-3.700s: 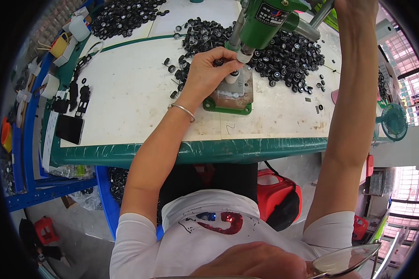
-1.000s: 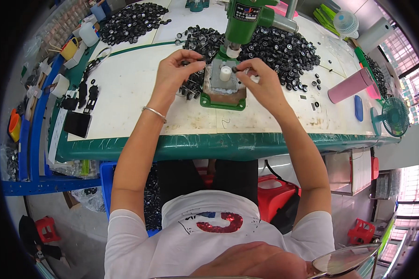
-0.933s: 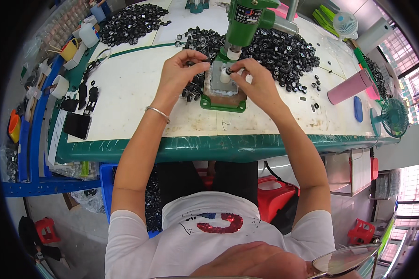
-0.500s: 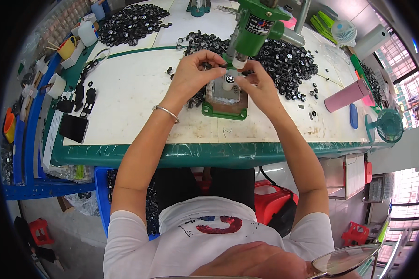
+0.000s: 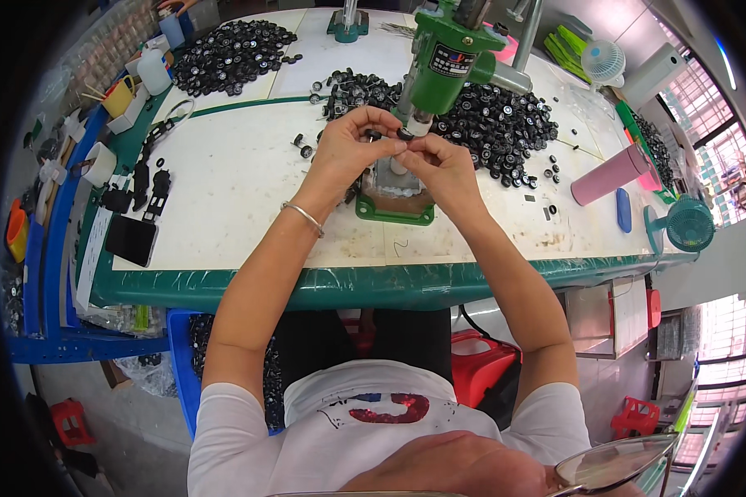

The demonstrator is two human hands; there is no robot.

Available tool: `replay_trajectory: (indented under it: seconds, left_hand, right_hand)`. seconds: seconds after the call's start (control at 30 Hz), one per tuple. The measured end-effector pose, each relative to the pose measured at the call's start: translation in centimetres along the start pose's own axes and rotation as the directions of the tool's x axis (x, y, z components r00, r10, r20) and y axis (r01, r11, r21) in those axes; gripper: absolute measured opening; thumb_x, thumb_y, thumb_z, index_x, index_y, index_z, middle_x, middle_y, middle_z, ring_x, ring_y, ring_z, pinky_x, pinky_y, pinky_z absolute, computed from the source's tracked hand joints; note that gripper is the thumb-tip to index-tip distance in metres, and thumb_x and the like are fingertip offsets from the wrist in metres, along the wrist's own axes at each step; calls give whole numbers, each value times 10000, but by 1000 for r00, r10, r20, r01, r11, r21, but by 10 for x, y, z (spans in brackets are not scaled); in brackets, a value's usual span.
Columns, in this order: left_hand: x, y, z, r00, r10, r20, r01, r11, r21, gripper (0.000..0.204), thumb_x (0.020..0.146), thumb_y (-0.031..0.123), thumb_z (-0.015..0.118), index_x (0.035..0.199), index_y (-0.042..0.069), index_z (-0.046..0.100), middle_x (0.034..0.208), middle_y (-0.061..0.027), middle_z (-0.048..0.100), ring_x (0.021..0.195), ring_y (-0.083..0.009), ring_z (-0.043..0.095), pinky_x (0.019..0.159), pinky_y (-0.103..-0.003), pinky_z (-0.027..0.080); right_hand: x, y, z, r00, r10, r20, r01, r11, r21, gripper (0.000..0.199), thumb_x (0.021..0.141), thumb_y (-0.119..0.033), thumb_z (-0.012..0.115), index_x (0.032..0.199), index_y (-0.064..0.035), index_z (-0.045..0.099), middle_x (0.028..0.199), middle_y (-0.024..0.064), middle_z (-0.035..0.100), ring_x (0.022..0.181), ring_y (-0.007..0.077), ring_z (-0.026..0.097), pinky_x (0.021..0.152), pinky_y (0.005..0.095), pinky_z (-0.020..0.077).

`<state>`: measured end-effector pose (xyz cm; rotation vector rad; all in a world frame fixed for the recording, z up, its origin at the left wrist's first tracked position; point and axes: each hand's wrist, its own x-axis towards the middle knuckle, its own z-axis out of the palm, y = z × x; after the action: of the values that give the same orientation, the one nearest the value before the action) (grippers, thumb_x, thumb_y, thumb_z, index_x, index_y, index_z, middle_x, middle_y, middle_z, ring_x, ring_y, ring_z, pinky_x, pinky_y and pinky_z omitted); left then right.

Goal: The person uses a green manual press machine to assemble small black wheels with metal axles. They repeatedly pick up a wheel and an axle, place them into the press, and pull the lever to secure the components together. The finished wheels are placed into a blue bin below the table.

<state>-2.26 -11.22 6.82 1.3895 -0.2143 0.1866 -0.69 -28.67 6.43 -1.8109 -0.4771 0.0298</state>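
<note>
My left hand and my right hand meet fingertip to fingertip just in front of a green hand press. Between their pinched fingers is a small black wheel, close to the white tip of the press ram. Another small black wheel shows within the curled fingers of my left hand. Below the fingertips, a pale post stands on the grey block of the press base. My hands partly cover the post, and the exact finger contacts are hard to see.
Piles of black wheels lie behind the left hand, right of the press and at far left. A pink bottle, a blue case and a teal fan stand right. A phone lies left.
The wheel that sat on the pale post is now up between my fingers, and the post's top is bare. My hands have drawn together, the right one moving left. A hand has appeared at the far left.
</note>
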Motion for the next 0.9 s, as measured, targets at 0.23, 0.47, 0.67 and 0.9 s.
replay_trajectory:
  seconds: [0.23,0.47,0.67,0.9]
  left_hand:
    - [3,3,11,992,-120,-44,118,992,-38,353,702,-16,766,1019,51,626,882,-1,638,778,-51,552,656,-179,427]
    - [11,-11,16,999,8,-47,-12,997,-70,376,690,-9,776,1023,76,624,877,19,636,711,-30,537,579,-172,390]
    - [7,-2,10,996,-29,-86,33,998,44,364,696,-17,765,1015,84,622,866,22,656,722,-37,556,600,-174,408]
    - [12,-5,15,998,-33,-62,34,999,21,384,681,-27,778,1014,69,613,837,-5,681,742,-56,579,705,-217,457]
  right_hand:
    - [-4,-13,-26,998,32,-56,-33,999,-24,179,871,-116,666,1004,3,688,864,25,666,779,64,574,706,217,465]
    - [33,-53,-108,968,19,-251,-38,997,-71,209,898,-221,637,994,-45,696,717,-32,592,598,41,459,551,192,352]
    - [120,-138,-104,949,-185,-255,263,911,318,264,923,-297,522,883,-55,620,667,13,519,620,132,474,599,284,372]
    - [171,-159,-116,899,-213,-384,361,856,370,194,938,-278,586,801,-151,535,564,-77,431,362,25,255,326,201,138]
